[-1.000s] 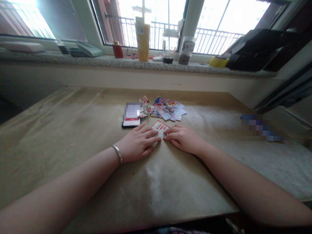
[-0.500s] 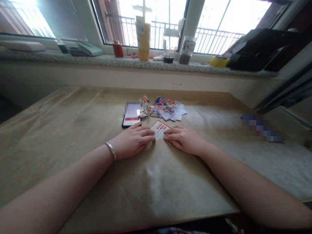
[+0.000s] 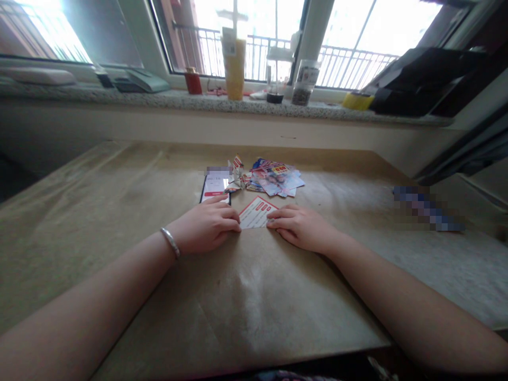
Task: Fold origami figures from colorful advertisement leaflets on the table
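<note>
A folded piece of printed paper (image 3: 256, 211), roughly triangular, white with a red border and red marks, lies on the table with its straight edge towards me. My left hand (image 3: 208, 225), a silver bangle on its wrist, has its closed fingertips at the paper's left corner. At the right corner, the fingers of my right hand (image 3: 299, 226) are pressed together on the paper and cover that end. A phone (image 3: 216, 185) with a lit screen lies just beyond my left fingers, which overlap its near edge.
Behind the paper are a folded-paper piece (image 3: 238, 177) and a pile of colourful printed sheets (image 3: 278, 177). A blurred blue item (image 3: 428, 209) lies at the right of the table (image 3: 254, 307). The windowsill (image 3: 190, 100) holds a yellow drink cup (image 3: 234, 66) and several containers.
My left hand has slid left along the paper's near edge, uncovering more of its left side and covering the phone's near edge. My right hand has stayed in place.
</note>
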`<state>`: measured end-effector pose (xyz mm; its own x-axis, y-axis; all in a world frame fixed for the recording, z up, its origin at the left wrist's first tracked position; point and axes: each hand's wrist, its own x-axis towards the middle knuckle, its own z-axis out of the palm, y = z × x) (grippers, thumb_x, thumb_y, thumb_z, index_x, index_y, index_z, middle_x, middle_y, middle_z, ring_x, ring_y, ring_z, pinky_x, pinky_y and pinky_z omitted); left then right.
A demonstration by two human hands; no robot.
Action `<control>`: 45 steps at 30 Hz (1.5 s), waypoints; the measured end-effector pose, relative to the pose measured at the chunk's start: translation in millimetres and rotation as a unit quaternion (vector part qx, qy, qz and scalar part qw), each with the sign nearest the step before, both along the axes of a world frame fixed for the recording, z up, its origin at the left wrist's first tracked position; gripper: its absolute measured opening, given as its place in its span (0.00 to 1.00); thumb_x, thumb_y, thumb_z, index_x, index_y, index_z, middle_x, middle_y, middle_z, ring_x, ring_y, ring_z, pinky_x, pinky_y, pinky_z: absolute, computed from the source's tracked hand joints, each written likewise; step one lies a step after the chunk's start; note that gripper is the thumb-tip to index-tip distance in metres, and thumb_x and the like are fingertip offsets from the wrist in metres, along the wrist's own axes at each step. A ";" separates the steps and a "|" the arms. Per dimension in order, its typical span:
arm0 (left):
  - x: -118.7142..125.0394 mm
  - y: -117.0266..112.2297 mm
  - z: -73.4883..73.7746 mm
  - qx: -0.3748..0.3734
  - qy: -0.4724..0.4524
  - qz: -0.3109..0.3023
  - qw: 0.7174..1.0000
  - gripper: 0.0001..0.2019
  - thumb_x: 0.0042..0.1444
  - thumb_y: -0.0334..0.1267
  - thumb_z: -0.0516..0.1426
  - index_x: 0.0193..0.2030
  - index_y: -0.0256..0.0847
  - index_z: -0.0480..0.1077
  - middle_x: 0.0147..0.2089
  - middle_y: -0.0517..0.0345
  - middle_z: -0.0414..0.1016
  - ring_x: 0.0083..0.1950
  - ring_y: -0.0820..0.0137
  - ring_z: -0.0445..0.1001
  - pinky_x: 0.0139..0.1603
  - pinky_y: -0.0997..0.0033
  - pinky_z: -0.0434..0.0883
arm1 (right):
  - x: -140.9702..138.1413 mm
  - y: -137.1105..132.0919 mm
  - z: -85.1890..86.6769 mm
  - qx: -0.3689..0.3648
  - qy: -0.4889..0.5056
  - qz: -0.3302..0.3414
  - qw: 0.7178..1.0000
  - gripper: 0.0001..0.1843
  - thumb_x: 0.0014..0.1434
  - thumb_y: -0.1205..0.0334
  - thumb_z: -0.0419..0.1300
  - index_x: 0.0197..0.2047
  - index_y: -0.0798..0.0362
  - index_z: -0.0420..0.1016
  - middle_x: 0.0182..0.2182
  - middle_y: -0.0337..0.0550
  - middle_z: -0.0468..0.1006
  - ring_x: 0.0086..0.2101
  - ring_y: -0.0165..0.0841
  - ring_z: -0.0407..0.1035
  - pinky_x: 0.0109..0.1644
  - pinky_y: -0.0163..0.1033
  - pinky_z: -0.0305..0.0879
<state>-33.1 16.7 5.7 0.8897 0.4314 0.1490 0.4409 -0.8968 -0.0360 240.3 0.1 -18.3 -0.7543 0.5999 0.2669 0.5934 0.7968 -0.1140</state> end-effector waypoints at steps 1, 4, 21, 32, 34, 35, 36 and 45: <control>-0.2 0.0 0.2 -0.001 0.002 0.000 1.000 0.13 0.58 0.31 0.50 0.42 0.47 0.74 0.43 0.60 0.75 0.45 0.67 0.70 0.61 0.52 0.56 | 0.0 0.1 -0.1 0.000 -0.001 0.001 1.000 0.16 0.62 0.65 0.51 0.47 0.49 0.76 0.48 0.44 0.76 0.46 0.37 0.68 0.50 0.45 0.67; -1.2 0.4 1.5 -0.003 0.002 0.003 1.000 0.13 0.57 0.31 0.51 0.41 0.47 0.74 0.42 0.59 0.75 0.43 0.67 0.70 0.58 0.56 0.60 | 0.2 0.0 -0.4 -0.002 0.000 0.001 1.000 0.16 0.62 0.65 0.50 0.47 0.49 0.76 0.48 0.44 0.76 0.47 0.37 0.68 0.50 0.44 0.67; -12.3 4.0 8.9 -0.027 0.032 0.014 0.999 0.14 0.53 0.27 0.51 0.34 0.45 0.77 0.37 0.60 0.78 0.38 0.69 0.71 0.41 0.70 0.65 | 1.9 0.2 0.9 0.006 -0.017 0.009 1.000 0.16 0.62 0.65 0.50 0.48 0.50 0.75 0.50 0.43 0.75 0.47 0.36 0.67 0.50 0.43 0.67; -23.2 5.2 12.3 -0.072 0.049 0.042 0.995 0.16 0.52 0.26 0.52 0.37 0.51 0.77 0.42 0.67 0.78 0.41 0.71 0.74 0.42 0.72 0.67 | 2.7 0.9 0.5 0.005 -0.005 0.017 1.000 0.16 0.62 0.65 0.51 0.48 0.50 0.75 0.50 0.44 0.75 0.47 0.36 0.67 0.50 0.43 0.67; -24.9 4.7 13.2 -0.073 0.052 0.044 0.995 0.16 0.52 0.26 0.52 0.37 0.51 0.77 0.43 0.67 0.78 0.42 0.70 0.75 0.43 0.72 0.67 | 2.6 0.7 0.8 0.002 -0.004 0.017 1.000 0.16 0.62 0.65 0.51 0.48 0.50 0.75 0.50 0.45 0.75 0.47 0.36 0.67 0.50 0.44 0.67; -25.5 4.6 13.5 -0.074 0.050 0.043 0.995 0.16 0.52 0.26 0.53 0.37 0.52 0.77 0.43 0.67 0.78 0.42 0.70 0.75 0.43 0.72 0.67 | 2.6 0.5 1.0 0.000 -0.003 0.016 1.000 0.16 0.62 0.65 0.51 0.48 0.50 0.75 0.49 0.45 0.75 0.47 0.36 0.67 0.50 0.44 0.67; -25.9 4.6 13.7 -0.076 0.048 0.043 0.995 0.16 0.52 0.27 0.53 0.37 0.52 0.77 0.43 0.67 0.78 0.42 0.70 0.75 0.43 0.72 0.67 | 2.5 0.4 1.3 -0.001 -0.004 0.016 1.000 0.16 0.62 0.65 0.51 0.49 0.50 0.75 0.49 0.45 0.75 0.47 0.36 0.67 0.50 0.44 0.67; -25.0 2.6 16.8 -0.104 0.069 0.076 0.989 0.16 0.52 0.27 0.53 0.38 0.50 0.78 0.45 0.66 0.78 0.44 0.69 0.75 0.44 0.73 0.68 | 2.8 0.7 0.6 -0.003 -0.001 0.019 1.000 0.15 0.61 0.65 0.51 0.48 0.49 0.75 0.49 0.46 0.75 0.47 0.36 0.67 0.50 0.44 0.67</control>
